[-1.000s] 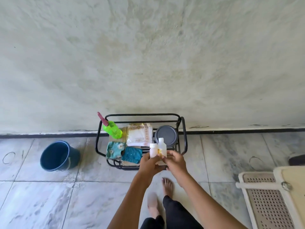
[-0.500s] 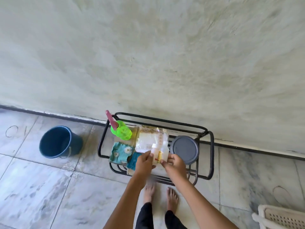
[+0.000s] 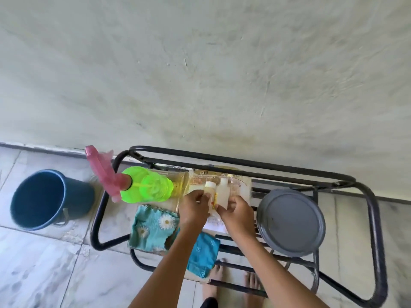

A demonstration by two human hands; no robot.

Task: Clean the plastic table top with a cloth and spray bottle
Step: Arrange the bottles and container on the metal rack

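Green spray bottle [image 3: 146,187] just left of fingers [image 3: 198,195] gripping small bottles [image 3: 223,192].

So there's a black metal rack [image 3: 375,230] up against a plain greenish wall [image 3: 200,74], standing on marble floor tiles [image 3: 44,263]. A round grey lid [image 3: 290,222] sits on its right side. Toward the back lies a clear plastic packet [image 3: 239,182], with a white-capped bottle [image 3: 210,185] and a clear bottle [image 3: 223,193] side by side in front of it. A blue bucket [image 3: 77,196] stands on the floor left of the rack.

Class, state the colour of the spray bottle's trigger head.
Pink trigger head, bright green bottle; head view shows it best.
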